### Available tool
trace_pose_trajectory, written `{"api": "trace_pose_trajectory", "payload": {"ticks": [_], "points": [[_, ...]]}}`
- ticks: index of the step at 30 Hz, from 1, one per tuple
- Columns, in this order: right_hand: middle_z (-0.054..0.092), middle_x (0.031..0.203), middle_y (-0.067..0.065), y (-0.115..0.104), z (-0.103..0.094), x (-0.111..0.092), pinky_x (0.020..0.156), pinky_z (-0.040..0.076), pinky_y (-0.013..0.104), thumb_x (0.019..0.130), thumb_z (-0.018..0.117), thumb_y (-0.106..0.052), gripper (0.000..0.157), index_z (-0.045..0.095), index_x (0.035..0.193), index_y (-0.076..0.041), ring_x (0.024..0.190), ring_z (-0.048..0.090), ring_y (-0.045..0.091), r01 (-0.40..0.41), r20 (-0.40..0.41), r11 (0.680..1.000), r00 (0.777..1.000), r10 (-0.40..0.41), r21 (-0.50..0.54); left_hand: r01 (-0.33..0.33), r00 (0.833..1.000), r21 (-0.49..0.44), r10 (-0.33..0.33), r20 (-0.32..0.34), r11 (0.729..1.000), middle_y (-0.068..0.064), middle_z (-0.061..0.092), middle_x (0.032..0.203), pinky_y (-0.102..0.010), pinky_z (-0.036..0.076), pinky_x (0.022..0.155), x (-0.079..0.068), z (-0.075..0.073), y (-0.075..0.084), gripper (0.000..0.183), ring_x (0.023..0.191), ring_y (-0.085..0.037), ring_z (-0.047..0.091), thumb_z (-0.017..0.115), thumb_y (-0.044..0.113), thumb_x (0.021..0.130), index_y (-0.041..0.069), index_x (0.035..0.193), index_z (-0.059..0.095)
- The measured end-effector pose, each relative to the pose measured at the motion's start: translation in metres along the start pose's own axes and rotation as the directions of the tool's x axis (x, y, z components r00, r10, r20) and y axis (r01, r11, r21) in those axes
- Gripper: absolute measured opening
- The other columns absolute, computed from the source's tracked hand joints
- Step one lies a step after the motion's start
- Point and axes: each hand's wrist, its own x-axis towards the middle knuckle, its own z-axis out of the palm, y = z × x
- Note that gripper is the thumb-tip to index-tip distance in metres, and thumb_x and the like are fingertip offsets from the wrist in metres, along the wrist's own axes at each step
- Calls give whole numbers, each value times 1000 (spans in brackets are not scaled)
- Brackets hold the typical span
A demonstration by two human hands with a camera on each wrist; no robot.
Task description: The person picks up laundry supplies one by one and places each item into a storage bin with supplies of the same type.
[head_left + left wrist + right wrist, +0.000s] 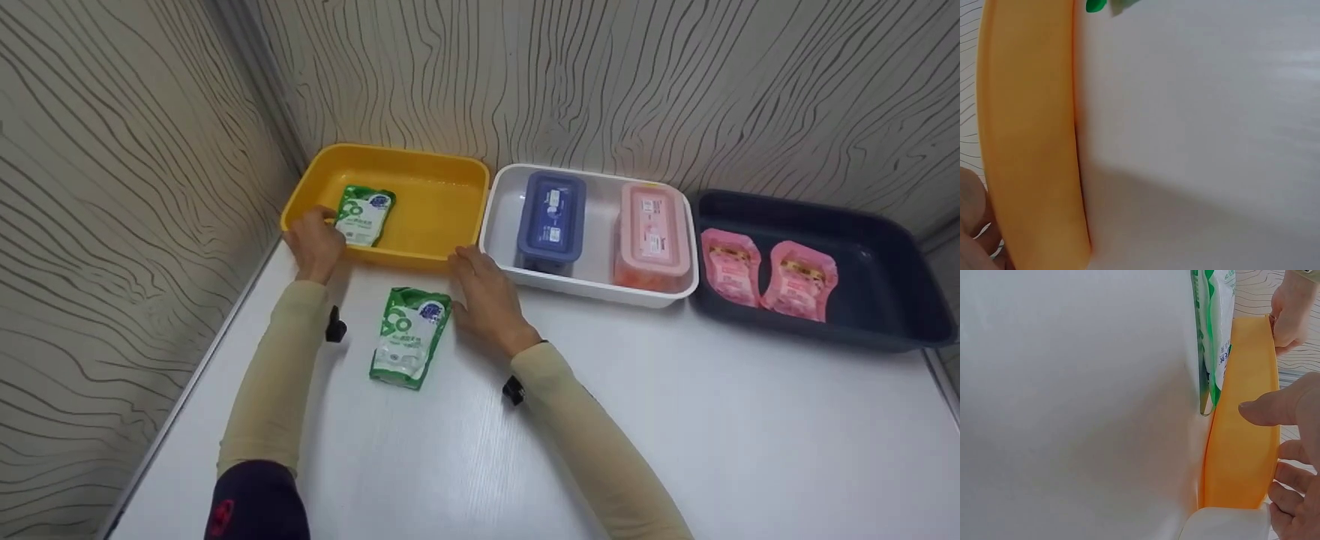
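A white table (675, 420) sits in a corner of wavy-lined walls. At upper left, the left hand (315, 244) curls its grip round the yellow tray (442, 161)'s near-left rim, steadying it; a green pouch (364, 215) lies inside. Centre-left, a second green pouch (409, 336) lies on the table beside the right hand (487, 296), fingers spread loosely at the tray's near-right corner, holding nothing

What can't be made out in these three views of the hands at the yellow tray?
- Head view: print on both green pouches, one in the yellow tray, is too small to read.
- Head view: whether the right hand touches the tray; the hand itself hides the contact.
- Left wrist view: the left hand is cut off by the frame edge, so its grip is unclear.
- Right wrist view: the white bin is cut off by the bottom edge.
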Motion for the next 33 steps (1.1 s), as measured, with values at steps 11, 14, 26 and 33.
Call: {"api": "trace_pose_trajectory", "payload": {"ticks": [11,14,26,33], "points": [[43,165,14,0,-1,0,128,36,51,93,82,-11,71,50,156,-5,158,37,36,-11,32,1000,999,10,28,-27,1000,-56,26,-16,998,-23,69,136,-56,42,119,-6,-8,-2,32,123,-39,61,60,12,106,-4,132,68],[43,165,14,0,0,0,128,35,51,93,82,-10,70,50,156,-5,158,37,36,-11,33,999,999,9,36,-51,998,-65,49,-32,997,-22,68,137,-55,45,119,-9,-10,-2,33,124,-38,61,62,16,106,-4,132,67],[46,163,14,3,-1,0,128,36,51,92,82,-9,69,53,154,-4,155,41,37,-13,22,999,1000,13,38,-88,995,-33,87,-48,996,-20,56,145,-57,38,122,-50,-12,11,39,128,-40,49,68,23,103,0,135,61],[48,163,16,4,-1,-1,128,36,49,94,79,-7,64,53,153,-3,154,42,37,29,-7,999,1000,-29,29,-132,991,-57,133,7,990,-19,58,139,-55,47,109,-85,-14,18,36,119,-38,53,67,18,103,3,135,61]]}}
